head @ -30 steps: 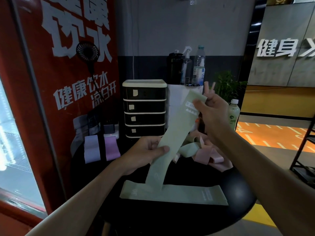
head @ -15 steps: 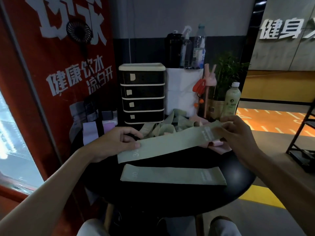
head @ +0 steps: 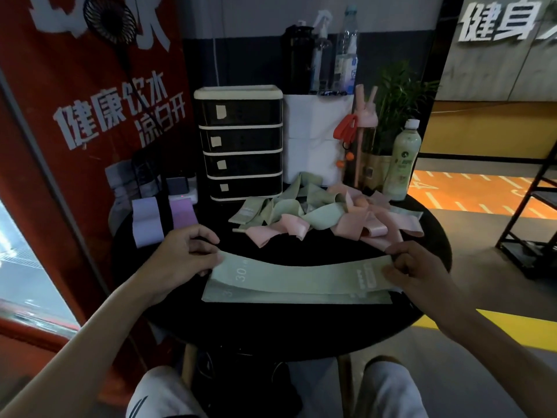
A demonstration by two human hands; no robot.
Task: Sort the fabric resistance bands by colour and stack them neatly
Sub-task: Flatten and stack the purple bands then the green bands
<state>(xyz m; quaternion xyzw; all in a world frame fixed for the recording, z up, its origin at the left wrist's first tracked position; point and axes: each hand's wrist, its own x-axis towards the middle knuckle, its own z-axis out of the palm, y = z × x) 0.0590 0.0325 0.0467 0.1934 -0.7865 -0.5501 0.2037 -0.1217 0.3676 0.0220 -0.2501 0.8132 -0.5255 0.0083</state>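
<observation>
Green band (head: 301,277) being held stretched flat over a second green band (head: 297,298) near the front edge of the round table (head: 271,327).
Left hand (head: 184,257) is pinching its left end; right hand (head: 413,267) is pinching its right end; the second green band is lying flat beneath; a tangled heap of green and pink bands (head: 319,218) is sitting toward the back edge; two purple bands (head: 147,221) are lying at the back-left edge.

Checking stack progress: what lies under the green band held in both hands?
A second green band lies flat on the black table; only its near edge shows. Anything beneath is covered.
</observation>
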